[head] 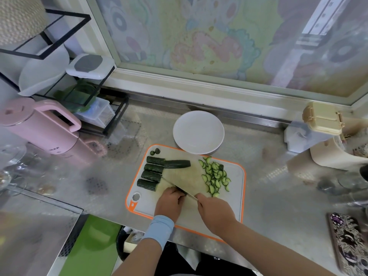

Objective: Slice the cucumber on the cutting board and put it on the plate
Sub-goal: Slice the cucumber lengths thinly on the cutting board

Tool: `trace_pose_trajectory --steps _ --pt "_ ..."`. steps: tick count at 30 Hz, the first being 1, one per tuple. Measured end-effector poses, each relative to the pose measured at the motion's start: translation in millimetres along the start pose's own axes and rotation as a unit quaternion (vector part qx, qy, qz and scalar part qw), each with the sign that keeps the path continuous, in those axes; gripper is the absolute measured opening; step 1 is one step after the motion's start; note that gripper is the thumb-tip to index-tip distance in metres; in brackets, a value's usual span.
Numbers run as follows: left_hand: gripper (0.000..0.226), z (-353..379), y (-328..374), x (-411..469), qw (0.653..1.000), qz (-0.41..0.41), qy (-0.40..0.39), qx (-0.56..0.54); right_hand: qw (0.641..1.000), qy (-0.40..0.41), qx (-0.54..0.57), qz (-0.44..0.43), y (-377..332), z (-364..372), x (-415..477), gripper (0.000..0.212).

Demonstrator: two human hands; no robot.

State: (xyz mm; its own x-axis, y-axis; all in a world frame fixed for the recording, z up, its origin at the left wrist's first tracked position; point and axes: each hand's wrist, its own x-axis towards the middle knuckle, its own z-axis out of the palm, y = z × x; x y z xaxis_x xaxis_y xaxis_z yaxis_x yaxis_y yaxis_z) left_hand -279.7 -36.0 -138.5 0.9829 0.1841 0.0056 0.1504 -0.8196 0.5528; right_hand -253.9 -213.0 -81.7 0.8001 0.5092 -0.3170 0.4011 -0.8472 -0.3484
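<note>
Left hand (169, 202), pale blue wristband (159, 228) on wrist, lying on cutting board (233, 206), fingers curling over dark green cucumber piece (182, 191), mostly hidden. Right hand (215, 212) gripping knife (169, 182), blade running just beside left fingertips. Four cucumber chunks (152, 168) and longer half (177, 163) lying along board's left side. Half-moon slices (215, 174) piling at right. White plate (198, 132) sitting on desk (278, 196), touching board's far edge. Pink kettle (39, 126) standing far left.
</note>
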Motion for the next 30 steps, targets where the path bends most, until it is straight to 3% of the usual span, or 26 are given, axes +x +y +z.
trace_pose_trajectory --steps 22,30 --pt "0.012 -0.4 3.1 -7.9 1.000 -0.022 -0.005 0.004 0.999 -0.040 0.013 0.011 -0.3 4.1 8.2 0.019" --pt "0.010 -3.0 5.4 -7.8 0.999 -0.051 -0.007 0.010 1.000 -0.007 -0.003 -0.010 9.1 -3.1 -14.0 0.025"
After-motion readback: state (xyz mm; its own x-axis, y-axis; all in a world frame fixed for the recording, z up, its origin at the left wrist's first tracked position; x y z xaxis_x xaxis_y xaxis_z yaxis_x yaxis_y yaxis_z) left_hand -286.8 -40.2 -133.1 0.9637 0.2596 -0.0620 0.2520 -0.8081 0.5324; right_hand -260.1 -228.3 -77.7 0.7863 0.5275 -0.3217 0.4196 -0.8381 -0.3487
